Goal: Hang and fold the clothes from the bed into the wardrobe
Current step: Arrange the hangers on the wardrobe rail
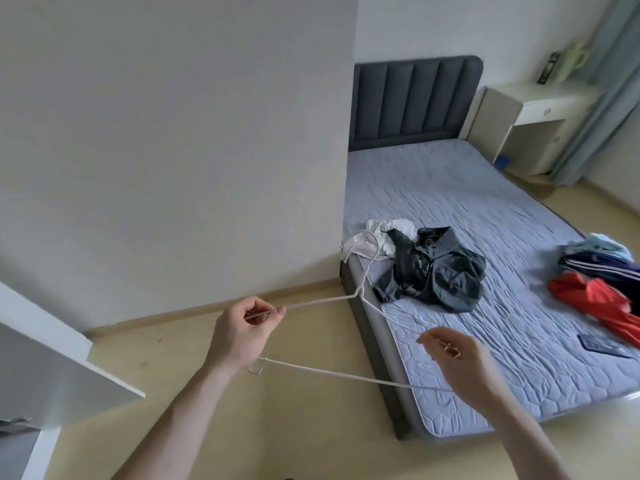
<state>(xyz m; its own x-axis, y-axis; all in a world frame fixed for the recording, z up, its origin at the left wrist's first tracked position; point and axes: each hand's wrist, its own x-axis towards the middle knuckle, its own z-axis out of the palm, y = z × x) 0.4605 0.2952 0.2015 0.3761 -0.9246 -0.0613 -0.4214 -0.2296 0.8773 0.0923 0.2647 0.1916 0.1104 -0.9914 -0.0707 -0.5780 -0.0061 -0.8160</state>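
Two hands are holding one white hanger (346, 375) out over the floor beside the bed (485, 209): my left hand (239, 332) is pinching the left shoulder wire between thumb and curled fingers, and my right hand (457, 362) is pinching the right shoulder wire the same way, with the hook pointing toward the bed's near corner. On the bed I am seeing a grey garment (436, 271) lying crumpled just beside a white one (370, 242), and, well apart at the right edge, a heap (602, 271) with a red piece (599, 303) in front.
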